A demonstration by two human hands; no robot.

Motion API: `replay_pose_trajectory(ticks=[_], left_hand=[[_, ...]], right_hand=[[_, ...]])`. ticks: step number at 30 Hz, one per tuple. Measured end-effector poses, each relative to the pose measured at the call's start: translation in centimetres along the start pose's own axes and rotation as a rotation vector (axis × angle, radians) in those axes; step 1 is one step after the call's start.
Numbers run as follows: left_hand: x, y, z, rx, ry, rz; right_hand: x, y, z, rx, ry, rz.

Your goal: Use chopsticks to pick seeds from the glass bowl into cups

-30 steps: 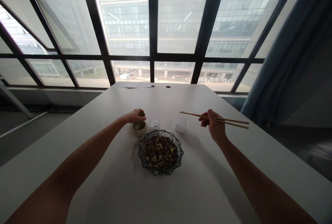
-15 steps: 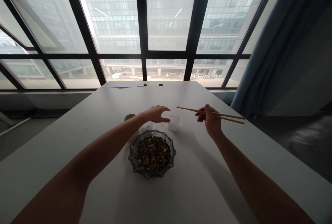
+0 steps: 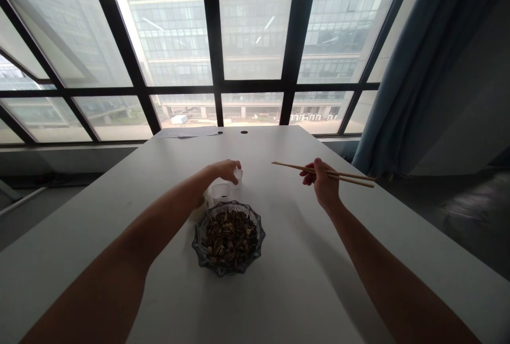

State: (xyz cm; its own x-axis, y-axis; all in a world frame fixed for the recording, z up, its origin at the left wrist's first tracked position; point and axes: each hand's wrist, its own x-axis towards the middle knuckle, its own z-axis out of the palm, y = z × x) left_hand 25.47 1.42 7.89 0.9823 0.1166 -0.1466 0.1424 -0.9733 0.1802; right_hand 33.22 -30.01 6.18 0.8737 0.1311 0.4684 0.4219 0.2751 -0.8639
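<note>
My left hand [image 3: 227, 169] is closed on a small clear plastic box [image 3: 238, 175] behind the bowl; its fingers partly cover the box. Just nearer to me stands a second clear plastic box [image 3: 220, 191] with something small and dark in it. A scalloped glass bowl [image 3: 198, 251] holds a heap of dark brown, streaked pieces like nuts or seeds [image 3: 230, 238]. Over the right half of the table, my right hand [image 3: 324, 182] grips a pair of wooden chopsticks [image 3: 354, 177], their tips pointing left with nothing between them.
A pale round container [image 3: 199, 210] sits left of the bowl, partly hidden by my left forearm. White papers [image 3: 185, 132] lie at the far edge of the white table [image 3: 274, 301], near two round holes. Windows rise behind, and a blue curtain [image 3: 398, 94] hangs at right.
My left hand has taken hold of the small clear box and moved left with it. The right hand and chopsticks stay nearly in place. The view has shifted slightly.
</note>
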Motion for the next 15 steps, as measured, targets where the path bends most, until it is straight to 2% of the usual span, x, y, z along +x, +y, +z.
replay_pose_trajectory(ticks=[3,6,12,15], left_hand=[[-1.5,-2.8,-0.3,-0.068,0.011,-0.063],[-3.1,-4.0,-0.3,-0.153,0.032,-0.051],[-6.2,-3.5,-0.1,-0.306,0.011,-0.027],[-6.9,-3.4,0.3,-0.289,-0.02,0.006]], right_hand=[[-0.1,0.2,0.0,-0.012,-0.018,0.008],[-0.2,0.5,0.0,-0.018,-0.039,0.023],[-0.5,0.8,0.1,-0.032,-0.053,0.042],[-0.6,0.7,0.2,-0.033,-0.058,0.039]])
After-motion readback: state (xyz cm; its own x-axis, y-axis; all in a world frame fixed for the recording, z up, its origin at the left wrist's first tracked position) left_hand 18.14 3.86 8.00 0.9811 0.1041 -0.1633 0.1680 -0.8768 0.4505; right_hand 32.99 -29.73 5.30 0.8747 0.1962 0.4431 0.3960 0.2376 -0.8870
